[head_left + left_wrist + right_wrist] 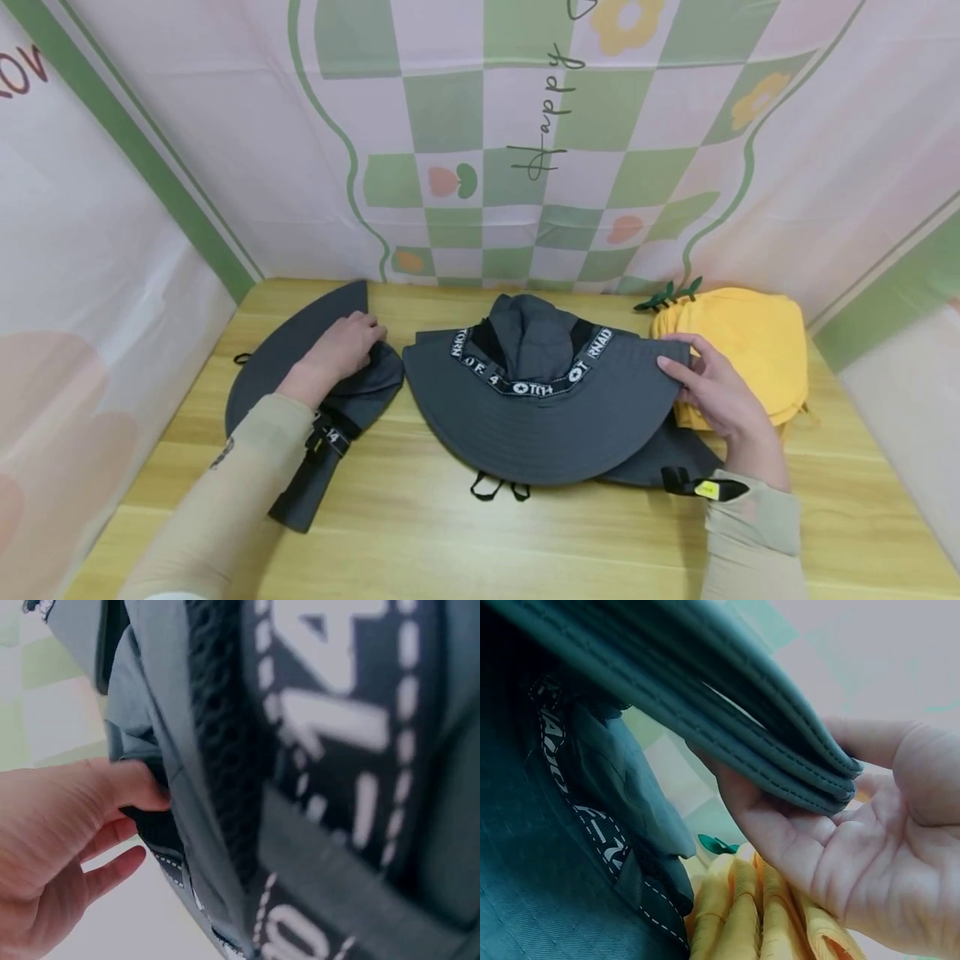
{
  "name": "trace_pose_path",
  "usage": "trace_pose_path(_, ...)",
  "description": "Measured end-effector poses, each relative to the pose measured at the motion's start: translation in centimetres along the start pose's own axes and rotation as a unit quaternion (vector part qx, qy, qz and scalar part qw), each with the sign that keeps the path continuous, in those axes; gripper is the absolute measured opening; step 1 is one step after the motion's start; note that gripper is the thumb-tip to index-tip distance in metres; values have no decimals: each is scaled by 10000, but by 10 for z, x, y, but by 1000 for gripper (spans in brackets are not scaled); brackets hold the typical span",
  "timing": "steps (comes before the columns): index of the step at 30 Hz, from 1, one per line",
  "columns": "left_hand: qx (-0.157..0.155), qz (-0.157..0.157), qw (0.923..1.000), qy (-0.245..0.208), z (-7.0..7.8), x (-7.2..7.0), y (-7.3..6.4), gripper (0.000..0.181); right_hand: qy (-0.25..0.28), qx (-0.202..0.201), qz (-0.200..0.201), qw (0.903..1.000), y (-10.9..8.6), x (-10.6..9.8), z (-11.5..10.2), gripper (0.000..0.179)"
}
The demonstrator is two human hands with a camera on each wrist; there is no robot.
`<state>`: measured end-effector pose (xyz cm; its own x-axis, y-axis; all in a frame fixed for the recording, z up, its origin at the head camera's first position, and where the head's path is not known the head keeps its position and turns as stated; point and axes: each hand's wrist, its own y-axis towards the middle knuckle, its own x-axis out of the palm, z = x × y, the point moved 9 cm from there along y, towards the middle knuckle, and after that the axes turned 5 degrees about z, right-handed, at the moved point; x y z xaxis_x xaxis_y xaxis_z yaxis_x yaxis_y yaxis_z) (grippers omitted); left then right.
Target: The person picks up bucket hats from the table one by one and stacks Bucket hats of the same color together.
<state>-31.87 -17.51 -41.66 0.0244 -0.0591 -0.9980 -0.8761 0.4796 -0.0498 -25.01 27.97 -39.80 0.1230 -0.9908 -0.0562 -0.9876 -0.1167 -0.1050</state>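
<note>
On the left of the table lies a dark grey wide-brimmed hat [277, 367], its patterned band [330, 727] large in the left wrist view. My left hand [347, 343] grips this hat near its crown, thumb and fingers on the cloth. In the middle, dark grey sun hats [525, 442] are stacked, the top one's inside and lettered band showing. My right hand [720, 392] pinches their brims at the right corner. The right wrist view shows several layered brim edges [780, 765] between the thumb and fingers of that hand.
Folded yellow hats [757, 350] with a green leaf sprig [671, 293] sit at the back right, just behind my right hand. A checked cloth backdrop [517, 183] rises behind the wooden table [450, 550]. Black cord loops [487, 487] stick out below the middle stack.
</note>
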Motion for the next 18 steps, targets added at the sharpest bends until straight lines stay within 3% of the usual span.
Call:
trace_pose_path(3, 44, 168, 9996, -239, -4, -6, -3, 24, 112, -164, -67, 9998, 1, 1, -1, 32)
trace_pose_path(6, 16, 333, 9966, -752, -10, -11, -8, 16, 168, -226, -87, 9996, 1, 2, -2, 33)
trace_pose_path(12, 76, 652, 9828, -1724, -18, -30, -19, 19, 128, -196, 44, 9997, 0, 2, -4, 32)
trace_pose_path(18, 292, 942, 9693, -2254, -15, -47, -22, 21, -30, -237, 190, 9995, 1, 1, -8, 31)
